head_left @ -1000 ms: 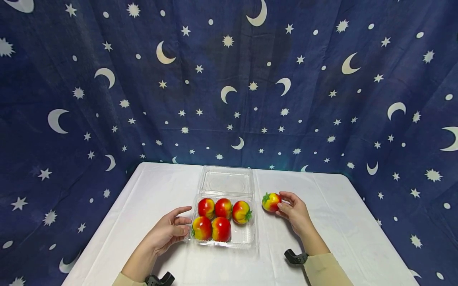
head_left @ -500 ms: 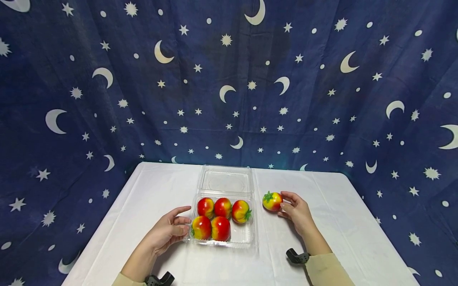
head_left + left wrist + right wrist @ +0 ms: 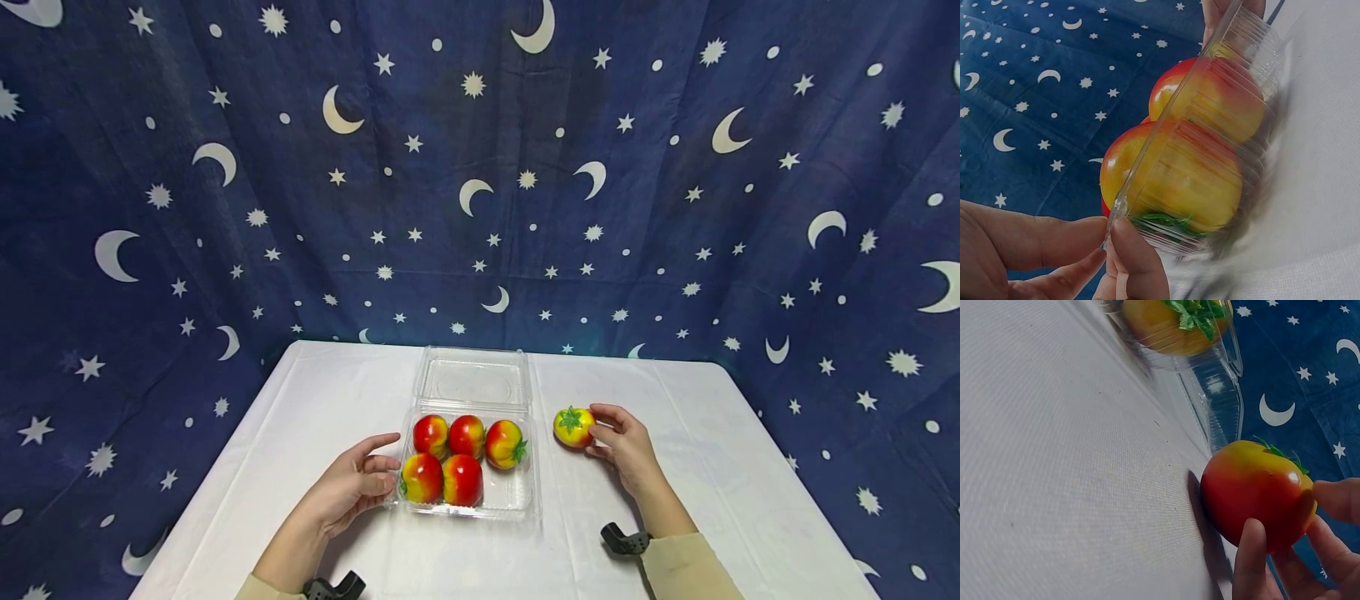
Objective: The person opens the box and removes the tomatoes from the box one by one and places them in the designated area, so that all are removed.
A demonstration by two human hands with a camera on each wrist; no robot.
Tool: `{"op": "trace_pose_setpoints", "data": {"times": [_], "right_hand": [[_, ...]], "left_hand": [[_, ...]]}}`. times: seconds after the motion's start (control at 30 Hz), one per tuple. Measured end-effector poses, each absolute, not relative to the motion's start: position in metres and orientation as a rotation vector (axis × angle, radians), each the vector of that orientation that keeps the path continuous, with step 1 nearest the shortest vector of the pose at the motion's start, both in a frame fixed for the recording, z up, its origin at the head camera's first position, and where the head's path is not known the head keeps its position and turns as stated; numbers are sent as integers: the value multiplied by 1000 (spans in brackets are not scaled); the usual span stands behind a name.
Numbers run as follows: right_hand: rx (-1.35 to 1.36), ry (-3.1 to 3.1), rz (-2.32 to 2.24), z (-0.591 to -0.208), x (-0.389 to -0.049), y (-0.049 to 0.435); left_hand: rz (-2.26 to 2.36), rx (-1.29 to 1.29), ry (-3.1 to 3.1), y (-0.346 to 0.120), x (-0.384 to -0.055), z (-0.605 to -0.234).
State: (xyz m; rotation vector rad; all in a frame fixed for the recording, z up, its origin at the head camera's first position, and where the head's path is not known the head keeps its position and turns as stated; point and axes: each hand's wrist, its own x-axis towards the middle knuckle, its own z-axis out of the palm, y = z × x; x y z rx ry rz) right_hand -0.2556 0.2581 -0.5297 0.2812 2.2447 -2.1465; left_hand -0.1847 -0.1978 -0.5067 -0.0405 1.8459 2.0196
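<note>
A clear plastic clamshell box [image 3: 512,497] lies with its lid folded back, several red-and-yellow fruits [image 3: 463,481] with green leafy tops inside. My left hand [image 3: 356,483] pinches the rim at the box's left front corner between thumb and fingers, plain in the left wrist view. To the right of the box, my right hand [image 3: 622,442] holds one more such fruit [image 3: 1260,494] by its right side with thumb and fingertips. Its green leafy top faces up toward the head camera. It sits at or just above the cloth; I cannot tell whether it touches.
The lid [image 3: 472,377] lies flat behind the box. A white cloth [image 3: 337,383] covers the table, and a dark blue curtain [image 3: 480,217] with moons and stars hangs around its back and sides. Inside the box, the front right corner holds no fruit.
The fruit in my right hand has turned, its leafy top swinging from the left side to face upward, and has shifted slightly right. My left hand and the box stay put.
</note>
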Motion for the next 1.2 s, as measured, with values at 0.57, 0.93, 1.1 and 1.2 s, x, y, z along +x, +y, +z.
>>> {"op": "trace_pose_setpoints", "data": {"times": [0.57,0.93,1.1,1.2], "right_hand": [[342,2277,-2116,-534,-263,255],[386,2286,-2117,-539,-271,253],[429,2291,-2104,-537,-273,251],[437,2290,-2100,-536,-274,249]], "left_hand": [[2035,-33,1835,-200,-184,-510],[2028,-37,1830,-200,-185,-508],[2034,-32,1828,-200,-185,-509],[2035,-42,1828,-200,-186,-509]]}}
